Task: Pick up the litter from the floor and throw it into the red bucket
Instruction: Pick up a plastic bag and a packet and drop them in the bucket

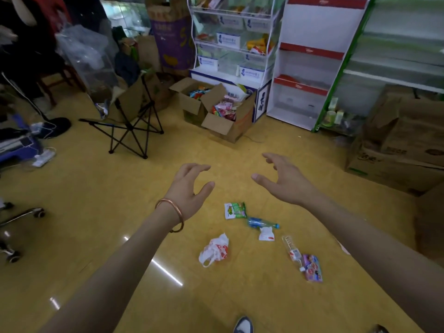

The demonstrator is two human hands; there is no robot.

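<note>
Crumpled litter (pixel 214 250) on yellow floor (pixel 96 212)

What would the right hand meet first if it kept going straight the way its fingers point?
Likely bare yellow floor; the right hand points forward and leftward, roughly toward the open cardboard boxes farther on. Depth is unclear.

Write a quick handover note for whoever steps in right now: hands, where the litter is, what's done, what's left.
Left hand and right hand: both open, empty, held out above the floor.
Litter on the yellow floor: green snack packet, blue bottle, small white wrapper, white plastic bag, clear bottle, purple packet.
Done: nothing picked up.
Left: collect all six. The red bucket is not in view; find it first.
</note>
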